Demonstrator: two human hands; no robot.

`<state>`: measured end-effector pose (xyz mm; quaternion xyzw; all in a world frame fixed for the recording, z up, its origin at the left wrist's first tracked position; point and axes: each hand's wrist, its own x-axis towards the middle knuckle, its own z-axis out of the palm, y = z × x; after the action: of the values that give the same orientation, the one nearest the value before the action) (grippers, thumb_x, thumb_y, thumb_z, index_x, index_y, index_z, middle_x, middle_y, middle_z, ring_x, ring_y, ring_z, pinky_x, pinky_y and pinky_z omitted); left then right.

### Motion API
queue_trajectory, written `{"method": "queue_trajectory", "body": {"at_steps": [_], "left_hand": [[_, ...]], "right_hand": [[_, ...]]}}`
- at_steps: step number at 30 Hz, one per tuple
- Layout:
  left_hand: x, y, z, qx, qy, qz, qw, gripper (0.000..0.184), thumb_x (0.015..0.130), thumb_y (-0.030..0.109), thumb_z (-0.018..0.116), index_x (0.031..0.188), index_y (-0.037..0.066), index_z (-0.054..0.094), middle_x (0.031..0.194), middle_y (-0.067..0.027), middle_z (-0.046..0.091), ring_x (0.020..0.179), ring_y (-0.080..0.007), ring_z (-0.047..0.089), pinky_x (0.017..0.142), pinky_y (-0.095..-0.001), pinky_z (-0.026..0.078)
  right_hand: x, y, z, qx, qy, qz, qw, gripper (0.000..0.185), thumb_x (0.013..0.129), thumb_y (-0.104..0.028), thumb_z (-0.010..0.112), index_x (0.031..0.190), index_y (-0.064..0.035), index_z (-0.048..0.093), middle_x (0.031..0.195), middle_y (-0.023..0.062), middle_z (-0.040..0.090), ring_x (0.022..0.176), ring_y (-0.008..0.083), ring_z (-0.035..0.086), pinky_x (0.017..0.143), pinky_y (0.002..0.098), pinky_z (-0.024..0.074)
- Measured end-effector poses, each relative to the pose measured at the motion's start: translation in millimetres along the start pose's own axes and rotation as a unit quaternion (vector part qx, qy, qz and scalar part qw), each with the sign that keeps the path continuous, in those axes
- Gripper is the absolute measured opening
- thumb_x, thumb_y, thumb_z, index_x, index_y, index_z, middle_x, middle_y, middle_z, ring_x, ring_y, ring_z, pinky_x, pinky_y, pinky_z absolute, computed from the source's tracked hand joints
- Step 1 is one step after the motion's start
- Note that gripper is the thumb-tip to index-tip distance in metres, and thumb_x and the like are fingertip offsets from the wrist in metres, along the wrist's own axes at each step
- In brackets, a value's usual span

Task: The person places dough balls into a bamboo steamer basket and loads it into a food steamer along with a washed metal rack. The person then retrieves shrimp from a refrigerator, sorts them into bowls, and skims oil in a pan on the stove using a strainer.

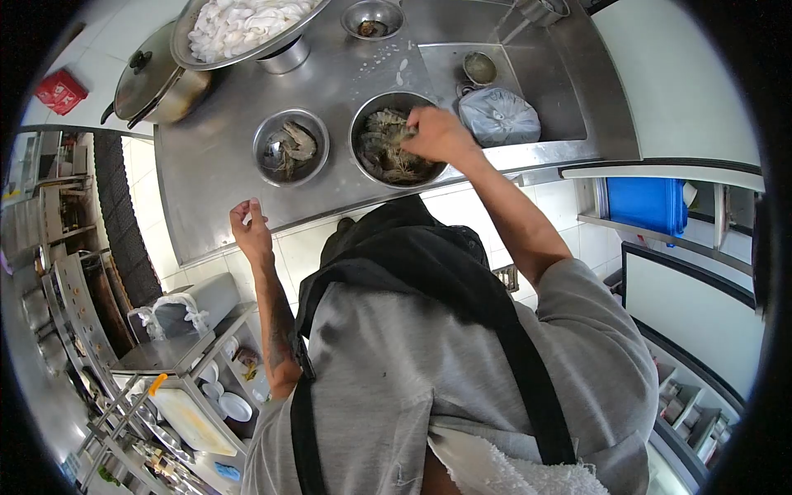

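My right hand (437, 134) reaches into the larger steel bowl (355, 140) on the counter. Its fingers are closed at the pile of raw shrimp (384, 148), pinching a shrimp that they partly cover. To the left stands a smaller steel bowl (258, 136), with a few pieces of shrimp (298, 143) and dark bits in it. My left hand (252, 229) hovers just off the counter's front edge, below the smaller bowl. Its fingers are loosely bent, the thumb stands apart, and I see nothing in them.
A wide basin (183, 51) of white strips rests on a metal stand, beside a lidded pot (157, 82). A small bowl (371, 11) sits at the back. The sink (569, 91) at the right contains a tied plastic bag (499, 117) and a small cup (479, 69).
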<state>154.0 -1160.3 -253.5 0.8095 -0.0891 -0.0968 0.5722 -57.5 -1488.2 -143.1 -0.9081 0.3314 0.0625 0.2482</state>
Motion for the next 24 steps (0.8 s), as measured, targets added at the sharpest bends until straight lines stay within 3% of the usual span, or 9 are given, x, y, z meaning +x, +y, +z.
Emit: {"method": "queue_trajectory", "body": {"at_steps": [2,4,5,6,8,11,16,18,24], "left_hand": [[4,-3,-2,-0.009,-0.003,-0.011,1.000,0.033,0.093,0.031,0.068,0.104,0.001,0.059,0.096,-0.0070,0.061,0.064,-0.0111,0.055,0.055,-0.0251,0.041],[7,-2,-1,-0.005,-0.003,-0.006,1.000,0.033,0.093,0.031,0.068,0.104,0.001,0.059,0.096,-0.0069,0.061,0.064,-0.0112,0.055,0.055,-0.0251,0.040],[8,-1,0,-0.001,-0.002,-0.001,1.000,0.033,0.093,0.031,0.068,0.104,0.001,0.059,0.096,-0.0068,0.061,0.064,-0.0112,0.055,0.054,-0.0251,0.040],[8,1,-1,0.000,-0.003,0.001,1.000,0.033,0.093,0.031,0.068,0.104,0.001,0.059,0.096,-0.0068,0.061,0.064,-0.0112,0.055,0.054,-0.0251,0.040],[8,8,0,0.005,-0.008,-0.003,1.000,0.037,0.094,0.032,0.067,0.106,-0.001,0.058,0.100,-0.0097,0.061,0.067,-0.0140,0.056,0.063,-0.0269,0.046],[9,7,-1,0.011,-0.006,0.000,1.000,0.037,0.094,0.032,0.068,0.106,-0.001,0.058,0.099,-0.0095,0.062,0.067,-0.0140,0.057,0.063,-0.0271,0.046],[8,-7,-6,-0.002,-0.017,0.008,1.000,0.033,0.094,0.029,0.068,0.104,-0.001,0.059,0.098,-0.0095,0.063,0.067,-0.0138,0.057,0.061,-0.0266,0.049],[7,-11,-7,-0.006,-0.012,0.013,1.000,0.032,0.094,0.029,0.068,0.104,-0.001,0.060,0.098,-0.0095,0.063,0.068,-0.0136,0.057,0.062,-0.0267,0.050],[6,-10,-4,-0.004,-0.035,-0.009,0.999,0.032,0.095,0.028,0.066,0.103,-0.001,0.059,0.097,-0.0099,0.063,0.068,-0.0141,0.059,0.062,-0.0273,0.050]], "right_hand": [[1,-8,-26,-0.025,0.043,-0.026,0.998,0.049,0.071,-0.041,0.074,0.098,-0.0006,0.068,0.096,0.0206,0.070,0.091,0.0355,0.068,0.086,0.0409,0.0533],[3,-20,-46,0.122,0.027,-0.037,0.991,0.046,0.072,-0.040,0.076,0.097,-0.0006,0.069,0.094,0.0207,0.071,0.085,0.0332,0.069,0.082,0.0406,0.0537],[6,-25,-43,0.322,-0.021,-0.010,0.946,0.037,0.079,-0.028,0.076,0.102,0.0000,0.069,0.084,0.0154,0.069,0.084,0.0201,0.070,0.076,0.0330,0.0542],[12,-25,-39,0.323,-0.019,-0.009,0.946,0.037,0.079,-0.028,0.076,0.102,0.0000,0.069,0.084,0.0154,0.069,0.084,0.0201,0.070,0.076,0.0330,0.0542],[31,-16,-25,0.242,-0.019,0.037,0.969,0.028,0.082,-0.029,0.070,0.096,-0.0045,0.072,0.094,0.0190,0.071,0.085,0.0321,0.069,0.081,0.0397,0.0542],[61,21,29,0.047,0.030,-0.039,0.998,0.023,0.085,-0.020,0.064,0.101,-0.0054,0.071,0.096,0.0202,0.070,0.090,0.0337,0.069,0.083,0.0419,0.0543],[68,16,64,-0.040,0.073,-0.083,0.993,0.022,0.082,-0.010,0.059,0.099,-0.0054,0.071,0.098,0.0221,0.070,0.096,0.0371,0.068,0.087,0.0460,0.0543],[65,4,54,-0.100,0.046,0.008,0.994,0.021,0.082,-0.012,0.060,0.098,-0.0033,0.070,0.098,0.0239,0.070,0.094,0.0378,0.069,0.083,0.0462,0.0559],[56,-2,48,-0.161,0.045,0.025,0.986,0.020,0.081,-0.015,0.063,0.093,-0.0022,0.071,0.092,0.0224,0.071,0.090,0.0365,0.071,0.082,0.0450,0.0568]]}}
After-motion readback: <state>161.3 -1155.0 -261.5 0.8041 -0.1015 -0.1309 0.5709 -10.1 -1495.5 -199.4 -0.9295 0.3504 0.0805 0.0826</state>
